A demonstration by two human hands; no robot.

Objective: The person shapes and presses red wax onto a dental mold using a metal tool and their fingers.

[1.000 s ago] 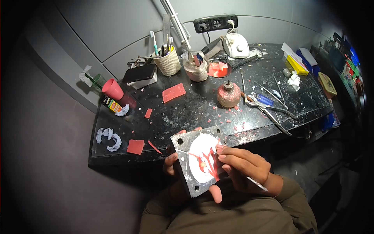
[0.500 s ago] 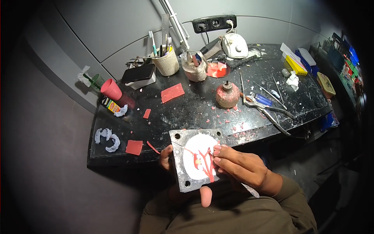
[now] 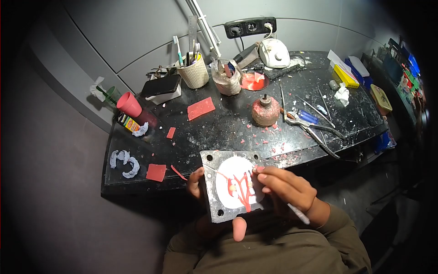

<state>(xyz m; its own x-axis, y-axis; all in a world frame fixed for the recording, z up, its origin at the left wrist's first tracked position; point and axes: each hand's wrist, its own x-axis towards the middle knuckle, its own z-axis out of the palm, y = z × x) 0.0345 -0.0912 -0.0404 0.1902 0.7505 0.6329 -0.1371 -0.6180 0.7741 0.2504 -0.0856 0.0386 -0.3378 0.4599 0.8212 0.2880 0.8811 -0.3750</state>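
My left hand (image 3: 196, 183) grips a square metal dental flask half (image 3: 211, 192) with holes at its corners, fingers on its left side and thumb at the bottom edge. White plaster (image 3: 226, 165) fills the middle. On it lie branching red wax strips (image 3: 247, 203) round a small yellowish-white piece (image 3: 232, 187). My right hand (image 3: 292, 189) is closed round a thin metal wax spatula (image 3: 299, 213), whose wide end sticks out below the palm. Its fingertips are at the flask's upper right edge; the tool's other end is hard to make out.
Red wax sheets (image 3: 201, 108) and plaster-coloured arch pieces (image 3: 131, 168) lie on the black bench (image 3: 182, 146). Farther back stand a spirit burner (image 3: 266, 112), a glass jar (image 3: 226, 84) and a cup of brushes (image 3: 195, 75). Pliers (image 3: 315, 132) and thin tools lie to the right.
My right hand has shifted slightly right, off the plaster, uncovering more of the red wax on the right. The spatula has turned a little. The flask has barely moved.
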